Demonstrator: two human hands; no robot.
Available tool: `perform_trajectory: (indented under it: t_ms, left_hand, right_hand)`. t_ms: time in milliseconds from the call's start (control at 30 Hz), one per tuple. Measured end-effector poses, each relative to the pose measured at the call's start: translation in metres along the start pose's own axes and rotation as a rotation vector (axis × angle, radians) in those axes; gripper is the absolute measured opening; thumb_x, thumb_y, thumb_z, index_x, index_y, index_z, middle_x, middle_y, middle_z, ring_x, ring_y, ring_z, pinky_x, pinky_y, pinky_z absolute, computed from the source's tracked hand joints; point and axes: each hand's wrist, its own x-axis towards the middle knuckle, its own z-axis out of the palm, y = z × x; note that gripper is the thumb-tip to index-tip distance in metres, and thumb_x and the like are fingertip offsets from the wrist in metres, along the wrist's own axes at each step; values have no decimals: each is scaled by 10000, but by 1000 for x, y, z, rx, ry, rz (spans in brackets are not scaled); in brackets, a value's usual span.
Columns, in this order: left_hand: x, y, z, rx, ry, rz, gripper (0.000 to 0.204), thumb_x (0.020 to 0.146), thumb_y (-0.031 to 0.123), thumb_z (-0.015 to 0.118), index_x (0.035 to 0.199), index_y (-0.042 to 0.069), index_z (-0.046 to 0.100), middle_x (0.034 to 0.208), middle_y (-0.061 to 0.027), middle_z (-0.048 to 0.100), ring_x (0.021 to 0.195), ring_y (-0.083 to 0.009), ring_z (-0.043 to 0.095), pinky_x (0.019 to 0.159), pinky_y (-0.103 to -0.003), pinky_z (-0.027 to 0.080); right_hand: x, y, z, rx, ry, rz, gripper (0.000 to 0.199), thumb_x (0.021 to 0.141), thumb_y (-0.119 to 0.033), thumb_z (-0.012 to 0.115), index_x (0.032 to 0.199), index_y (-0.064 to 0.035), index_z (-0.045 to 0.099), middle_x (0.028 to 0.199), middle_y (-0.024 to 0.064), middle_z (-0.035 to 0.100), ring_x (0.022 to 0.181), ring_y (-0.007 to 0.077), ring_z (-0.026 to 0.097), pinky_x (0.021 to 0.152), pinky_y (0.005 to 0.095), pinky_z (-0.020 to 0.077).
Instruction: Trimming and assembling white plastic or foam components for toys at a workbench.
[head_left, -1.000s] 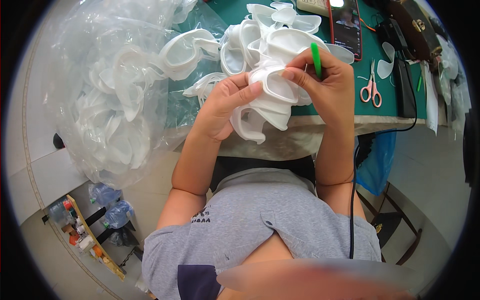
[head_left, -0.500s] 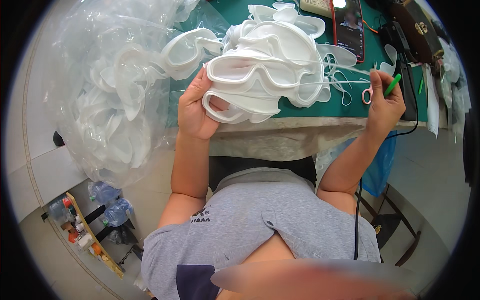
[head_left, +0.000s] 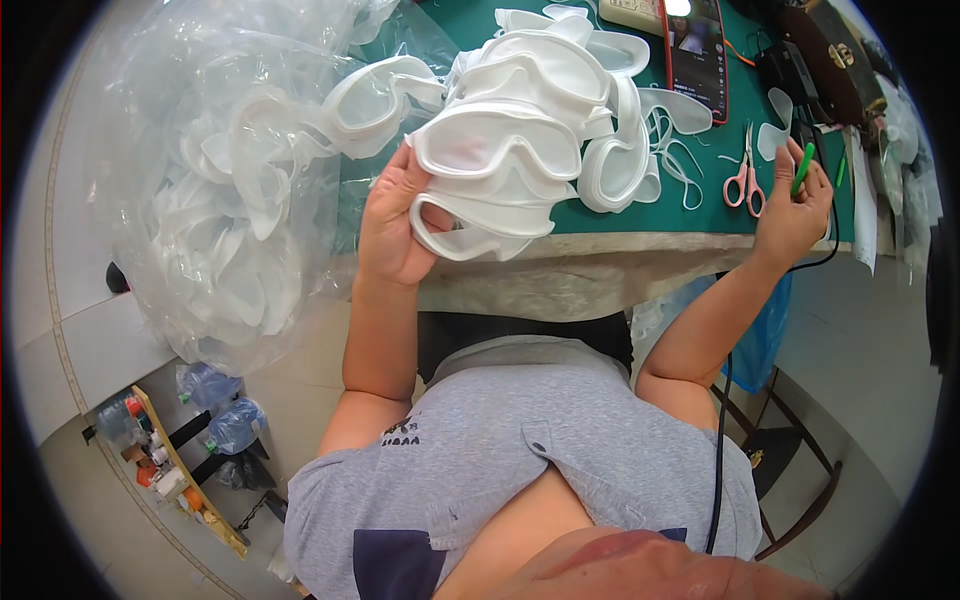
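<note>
My left hand (head_left: 396, 222) grips the left end of a white goggle-shaped piece (head_left: 500, 155), thumb on top. It is a soft-looking moulded frame with a raised rim and a pale window. Another white goggle frame (head_left: 470, 235) hangs just below it, by the same fingers. More white goggle frames (head_left: 535, 75) are heaped behind. Off to the right, my right hand (head_left: 792, 212) is raised near the table's front edge, its fingers curled round a slim green stick-like tool (head_left: 803, 168). The tool's working end cannot be made out. Pink-handled scissors (head_left: 745, 185) lie left of that hand.
A large clear plastic bag (head_left: 200, 190) full of white pieces covers the left side. Thin white trimmed strips (head_left: 682, 172) lie on the green mat (head_left: 690, 222). A red-edged phone (head_left: 697, 70), a dark case (head_left: 835, 50) and a black cable (head_left: 833, 215) stand or run at the right.
Thin white strands ran from the goggle piece to my right hand; they no longer show. My right hand has moved right and slightly down, uncovering the scissors. The held frames tilted slightly.
</note>
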Motion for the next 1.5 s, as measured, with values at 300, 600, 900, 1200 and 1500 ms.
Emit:
perform_trajectory:
  t_ms: [300, 600, 900, 1200, 1500]
  left_hand:
    - [-6, -12, 21, 140, -68, -8, 367, 870, 65, 664, 1205, 21, 521, 1117, -81, 631, 1027, -152, 611, 860, -293, 504]
    - [-9, -12, 27, 213, -96, 88, 310, 829, -1, 686, 1092, 49, 530, 1082, -75, 632, 1021, -153, 590, 900, -306, 464]
    - [-8, -16, 27, 217, -120, 109, 317, 825, -18, 682, 1093, 53, 527, 1076, -69, 633, 1022, -152, 587, 891, -310, 473]
    - [-8, -19, 25, 358, -72, 187, 280, 815, -31, 687, 1063, 9, 562, 1026, -81, 646, 954, -140, 616, 844, -290, 499]
    - [-9, -10, 16, 321, -87, 90, 302, 806, 18, 718, 1060, 5, 556, 991, -72, 645, 909, -142, 614, 849, -289, 484]
  right_hand:
    - [-70, -90, 7, 1405, -718, 6, 397, 985, -308, 467, 777, 10, 583, 747, 133, 581, 630, 168, 529, 589, 262, 443]
    - [-86, -123, 3, 964, -670, -580, 192, 788, -71, 738, 930, -18, 619, 849, 118, 682, 750, 210, 636, 676, 274, 482]
    - [-87, -122, 3, 895, -623, -630, 189, 796, -104, 726, 950, -50, 631, 875, 104, 684, 745, 230, 633, 653, 297, 484]
    - [-84, -128, 5, 567, -546, -841, 249, 666, -86, 748, 872, -59, 610, 902, 110, 663, 772, 257, 630, 641, 320, 500]
    - [-71, -102, 19, 1135, -229, -218, 177, 983, -163, 512, 1017, 6, 552, 945, 212, 678, 737, 223, 675, 625, 291, 537]
